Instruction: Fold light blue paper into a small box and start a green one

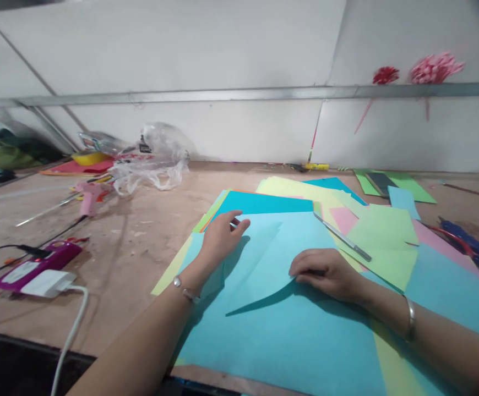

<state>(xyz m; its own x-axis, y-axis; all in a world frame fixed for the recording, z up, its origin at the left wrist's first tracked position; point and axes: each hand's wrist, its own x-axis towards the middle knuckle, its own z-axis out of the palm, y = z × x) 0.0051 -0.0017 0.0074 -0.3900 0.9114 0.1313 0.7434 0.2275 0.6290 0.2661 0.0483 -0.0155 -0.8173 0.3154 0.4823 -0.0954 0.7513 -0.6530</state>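
The blue sheet lies on a larger blue paper, with its near edge curled up off it and throwing a shadow underneath. A teal sheet sticks out past its far edge, and green paper is spread to its right. To its left I have a stretch of brown tabletop as far as the purple power strip; to its right, loose papers and blue-handled pliers take up the room. The cutter knife lies just right of the blue sheet, blade toward its far right corner.

The plastic bag, beyond the blue sheet and to its left, carries red and black print that I can't make out. The white label on the power strip is too blurred for me to read as well.

My right hand is palm down with the fingers folded, thumb and forefinger pinched on the near right part of the blue sheet. My left hand is half open over its far left part, fingers bent and thumb out, with nothing in its grasp; I can't tell whether it touches the paper. My left forearm crosses its left side.
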